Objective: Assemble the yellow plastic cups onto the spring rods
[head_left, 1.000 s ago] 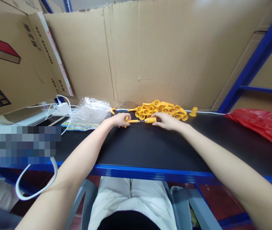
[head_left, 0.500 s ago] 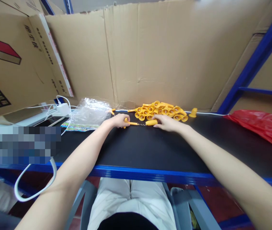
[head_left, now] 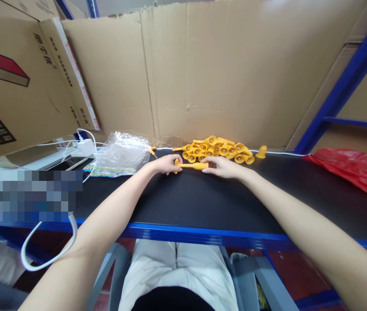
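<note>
My left hand (head_left: pixel 169 164) pinches the yellow handle end of a corkscrew (head_left: pixel 188 165) with a ridged shaft. In my right hand (head_left: pixel 219 167) is a yellow ribbed sleeve (head_left: pixel 200 166), held between thumb and fingers. Handle and sleeve lie in one line just above the black tabletop, and the metal spiral is hidden inside the sleeve. Right behind my hands is a heap of yellow funnel-ended pieces (head_left: pixel 224 150). One yellow bell-shaped piece (head_left: pixel 261 152) stands apart to their right.
A clear plastic bag (head_left: pixel 121 151) lies left of my hands, with another yellow corkscrew piece (head_left: pixel 153 151) beside it. Farther left are a white charger (head_left: pixel 86 147) and cables. A red plastic bag (head_left: pixel 348 170) lies at the right. Cardboard (head_left: pixel 235 77) walls the back.
My hands have come closer together, the left one moving right. The metal spiral that showed between the shaft and the sleeve has gone into the sleeve.
</note>
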Action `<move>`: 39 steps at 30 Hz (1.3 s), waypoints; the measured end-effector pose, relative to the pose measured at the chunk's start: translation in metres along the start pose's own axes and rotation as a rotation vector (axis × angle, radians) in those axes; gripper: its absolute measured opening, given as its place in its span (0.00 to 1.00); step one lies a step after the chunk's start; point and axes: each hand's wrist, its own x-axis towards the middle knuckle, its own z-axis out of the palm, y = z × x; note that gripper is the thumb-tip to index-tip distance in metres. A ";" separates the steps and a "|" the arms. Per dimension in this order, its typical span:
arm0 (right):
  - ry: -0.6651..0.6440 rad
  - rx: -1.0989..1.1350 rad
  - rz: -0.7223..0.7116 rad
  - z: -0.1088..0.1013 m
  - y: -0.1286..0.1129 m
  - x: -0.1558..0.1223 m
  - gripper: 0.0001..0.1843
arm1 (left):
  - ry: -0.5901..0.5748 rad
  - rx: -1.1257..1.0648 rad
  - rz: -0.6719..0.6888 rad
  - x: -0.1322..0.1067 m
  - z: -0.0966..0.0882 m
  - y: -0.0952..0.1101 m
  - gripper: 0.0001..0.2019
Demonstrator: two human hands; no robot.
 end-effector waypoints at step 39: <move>0.025 0.566 0.210 0.010 0.017 0.008 0.16 | 0.310 0.402 0.164 0.006 0.012 -0.006 0.13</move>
